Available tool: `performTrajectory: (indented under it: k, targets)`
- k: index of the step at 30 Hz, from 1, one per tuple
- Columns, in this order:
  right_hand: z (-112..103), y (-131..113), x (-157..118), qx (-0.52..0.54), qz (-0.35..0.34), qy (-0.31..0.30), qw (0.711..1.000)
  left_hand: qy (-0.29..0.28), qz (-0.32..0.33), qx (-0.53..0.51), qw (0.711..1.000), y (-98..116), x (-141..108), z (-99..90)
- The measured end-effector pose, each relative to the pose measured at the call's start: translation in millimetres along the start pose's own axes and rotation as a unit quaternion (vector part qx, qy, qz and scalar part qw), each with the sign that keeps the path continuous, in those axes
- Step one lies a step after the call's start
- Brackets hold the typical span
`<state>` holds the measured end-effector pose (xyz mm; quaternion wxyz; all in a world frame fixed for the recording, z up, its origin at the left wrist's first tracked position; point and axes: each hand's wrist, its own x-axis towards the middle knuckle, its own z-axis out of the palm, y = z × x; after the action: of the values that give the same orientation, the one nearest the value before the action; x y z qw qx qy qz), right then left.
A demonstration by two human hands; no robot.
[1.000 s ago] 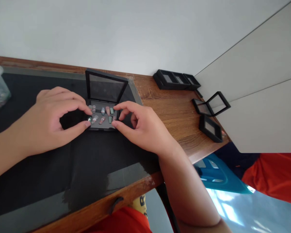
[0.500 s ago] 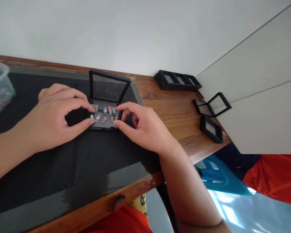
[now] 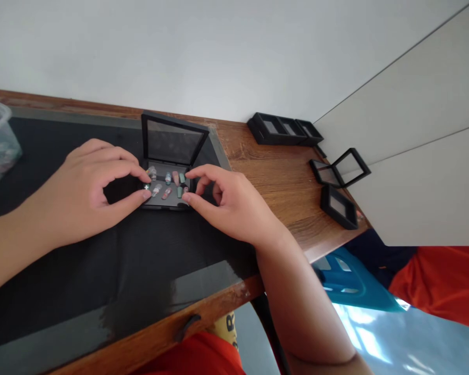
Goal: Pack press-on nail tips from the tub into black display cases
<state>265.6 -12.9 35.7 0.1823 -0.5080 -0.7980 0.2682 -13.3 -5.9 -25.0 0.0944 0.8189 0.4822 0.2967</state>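
A small black display case (image 3: 166,207) lies on the dark table mat, its clear-windowed lid (image 3: 175,139) propped up at the back. Inside, several press-on nails sit in two rows on a grey base, including a pink nail (image 3: 175,177), a green nail (image 3: 180,192) and a patterned nail (image 3: 166,194). My left hand (image 3: 97,190) reaches over the case's left end, thumb and index finger closed about a dark, shiny press-on nail (image 3: 146,186). At the right end, my right hand (image 3: 229,203) has thumb and index finger apart, their tips by the end nails.
On the left stands a clear plastic tub (image 3: 2,143) with small items in it. Black cases (image 3: 283,130) line the wall on the wooden tabletop (image 3: 266,174). Farther right are an opened case (image 3: 338,172) and another case (image 3: 338,207). A blue stool (image 3: 352,281) and a person's red clothing (image 3: 445,284) are beyond.
The view has shifted very slightly. Both hands keep nearly the same positions at the case's ends; the left fingertips have moved a little, showing more of the upper-left nails.
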Motion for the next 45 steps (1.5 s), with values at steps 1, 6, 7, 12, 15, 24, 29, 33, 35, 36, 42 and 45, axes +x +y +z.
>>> performTrajectory:
  k: [1,6,7,12,15,24,29,33,35,36,42,45]
  targets:
    - [0.0,0.3,0.1,-0.001,-0.001,-0.002,1.000,-0.002,0.001,-0.003,1.000,0.1,0.1,-0.2]
    - [-0.8,0.5,0.0,-0.004,0.002,-0.007,1.000,0.003,0.006,-0.010,1.000,2.8,0.3,-3.0]
    - [-1.0,0.4,-0.1,-0.004,0.003,-0.005,1.000,0.005,0.001,-0.009,1.000,3.6,0.5,-3.6]
    - [-1.4,-0.9,-0.7,-0.008,0.000,-0.014,1.000,0.010,-0.041,0.023,0.999,5.1,2.0,-4.7]
    - [-1.2,-1.8,-1.0,-0.009,0.004,-0.022,1.000,-0.003,-0.040,0.031,0.999,4.3,1.9,-3.7]
    - [-0.5,-0.9,-1.7,-0.005,0.006,-0.019,1.000,0.006,-0.020,0.041,0.999,2.2,-1.6,1.4]
    - [0.0,-0.1,-1.3,-0.006,0.003,-0.015,1.000,0.014,-0.014,0.021,1.000,4.2,0.9,-1.8]
    - [-0.4,-1.3,-1.4,-0.011,0.003,-0.016,1.000,0.017,0.000,0.010,1.000,4.0,1.3,-3.6]
    - [-0.9,-2.0,-1.5,-0.015,0.005,-0.019,1.000,0.016,0.011,0.002,1.000,3.5,1.1,-3.0]
    - [-1.2,-2.3,-1.5,-0.017,0.006,-0.021,1.000,0.015,0.018,-0.001,1.000,3.3,1.1,-2.6]
    - [-1.8,-2.4,-0.8,-0.020,0.010,-0.025,0.999,0.003,0.026,-0.017,1.000,3.0,1.2,-2.4]
    - [-1.4,-2.2,-0.6,-0.025,0.015,-0.028,0.999,-0.002,0.024,-0.013,1.000,2.5,0.8,-3.1]
